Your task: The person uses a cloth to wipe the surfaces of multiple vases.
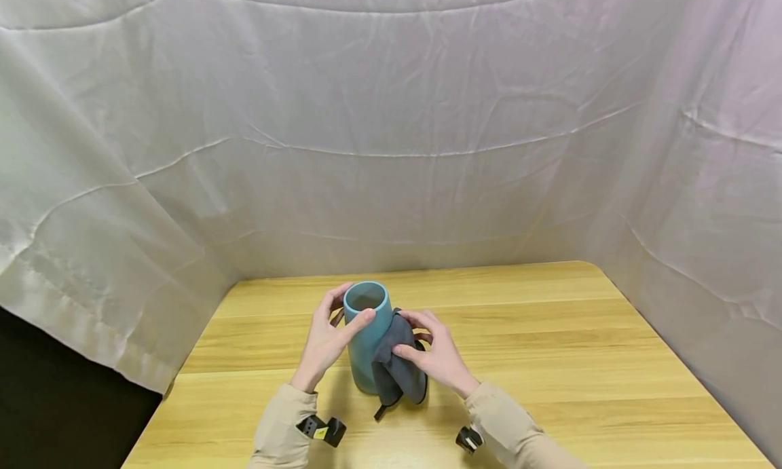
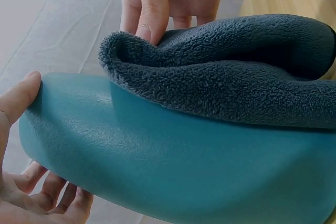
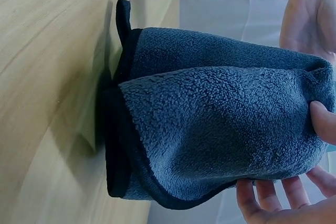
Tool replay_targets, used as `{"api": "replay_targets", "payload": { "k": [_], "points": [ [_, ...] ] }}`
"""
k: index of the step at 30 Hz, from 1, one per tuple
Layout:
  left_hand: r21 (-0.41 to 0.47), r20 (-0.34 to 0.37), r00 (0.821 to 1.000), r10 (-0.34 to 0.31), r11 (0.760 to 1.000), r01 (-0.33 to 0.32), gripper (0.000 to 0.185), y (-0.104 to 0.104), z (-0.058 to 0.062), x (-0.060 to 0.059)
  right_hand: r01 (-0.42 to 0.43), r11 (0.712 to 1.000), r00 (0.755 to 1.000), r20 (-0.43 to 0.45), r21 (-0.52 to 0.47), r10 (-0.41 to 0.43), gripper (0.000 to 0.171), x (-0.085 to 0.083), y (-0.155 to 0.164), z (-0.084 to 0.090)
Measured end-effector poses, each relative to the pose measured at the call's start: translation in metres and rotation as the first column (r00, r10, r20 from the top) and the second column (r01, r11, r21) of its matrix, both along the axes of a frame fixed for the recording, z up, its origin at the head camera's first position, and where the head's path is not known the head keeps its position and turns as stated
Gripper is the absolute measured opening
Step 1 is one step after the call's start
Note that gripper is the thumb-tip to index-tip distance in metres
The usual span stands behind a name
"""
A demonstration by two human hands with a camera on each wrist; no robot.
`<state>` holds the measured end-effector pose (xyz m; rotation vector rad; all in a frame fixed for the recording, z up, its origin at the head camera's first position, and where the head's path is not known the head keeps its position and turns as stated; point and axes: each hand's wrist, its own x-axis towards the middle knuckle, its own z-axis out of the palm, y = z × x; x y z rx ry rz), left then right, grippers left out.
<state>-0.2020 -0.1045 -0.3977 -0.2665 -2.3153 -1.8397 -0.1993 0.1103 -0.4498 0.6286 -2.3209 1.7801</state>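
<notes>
A teal vase (image 1: 362, 353) with a round open mouth stands on the wooden table in the head view. My left hand (image 1: 325, 341) grips it near the rim, thumb on the near side and fingers round the far left side. In my right hand (image 1: 441, 358) is a dark grey towel (image 1: 400, 362), pinched between thumb and fingers and lying against the vase's right side. The right wrist view shows the towel's (image 3: 210, 119) fluffy pile, folded layers and black edging. A black hanging loop (image 3: 123, 19) sticks out at its lower end.
The light wooden table (image 1: 550, 360) reaches out to both sides of the hands. Pale, creased fabric (image 1: 391, 129) hangs behind it and along its sides. A black area (image 1: 61, 394) lies at the lower left. Small black devices (image 1: 322, 429) are strapped to both wrists.
</notes>
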Motion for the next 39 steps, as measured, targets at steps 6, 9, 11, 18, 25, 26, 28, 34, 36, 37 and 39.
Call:
{"api": "replay_targets", "payload": {
  "k": [6,9,11,18,25,26,28,34,36,37,39],
  "points": [
    [-0.002,-0.002,1.0,0.003,1.0,-0.003,0.061,0.0,0.0,0.0,-0.004,1.0,1.0,-0.028,-0.015,0.004,0.056,0.0,-0.001,0.007],
    [-0.001,-0.003,1.0,0.001,1.0,-0.001,0.061,0.0,0.0,0.0,-0.005,1.0,0.999,-0.034,-0.023,0.004,0.056,0.0,-0.002,0.011],
    [-0.001,-0.002,1.0,-0.001,1.0,0.001,0.06,0.0,0.0,0.0,-0.004,1.0,0.999,-0.037,-0.023,0.003,0.056,0.0,-0.002,0.014],
    [-0.001,-0.005,1.0,0.0,1.0,0.0,0.061,0.0,0.0,0.0,-0.001,1.0,0.999,-0.043,-0.026,0.0,0.056,-0.001,-0.002,0.016],
    [-0.004,-0.001,1.0,0.002,1.0,-0.002,0.062,0.0,0.0,0.0,-0.004,0.999,0.999,-0.049,-0.037,0.002,0.056,0.001,-0.002,0.013],
    [-0.004,0.0,1.0,0.003,1.0,-0.003,0.062,0.0,0.0,0.0,-0.004,0.999,0.999,-0.047,-0.038,0.002,0.056,0.001,-0.002,0.012],
    [-0.004,0.002,1.0,0.005,1.0,-0.005,0.061,0.0,-0.001,0.001,-0.003,0.999,0.999,-0.04,-0.04,0.001,0.056,0.002,-0.002,0.011],
    [0.001,0.002,1.0,0.006,1.0,-0.006,0.061,0.0,-0.001,0.0,0.006,1.0,1.0,-0.025,-0.029,-0.007,0.055,0.002,-0.002,0.002],
    [0.0,0.001,1.0,0.005,1.0,-0.005,0.061,0.0,-0.001,0.0,0.012,1.0,1.0,-0.014,-0.025,-0.013,0.055,0.002,-0.001,-0.001],
    [0.001,0.0,1.0,0.004,1.0,-0.004,0.062,0.0,-0.001,0.0,0.014,1.0,1.0,-0.007,-0.024,-0.014,0.055,0.002,-0.001,-0.002],
    [0.0,-0.004,1.0,0.003,1.0,-0.003,0.062,0.0,-0.001,-0.001,0.014,1.0,1.0,0.002,-0.022,-0.014,0.056,0.001,-0.001,-0.004]
  ]
}}
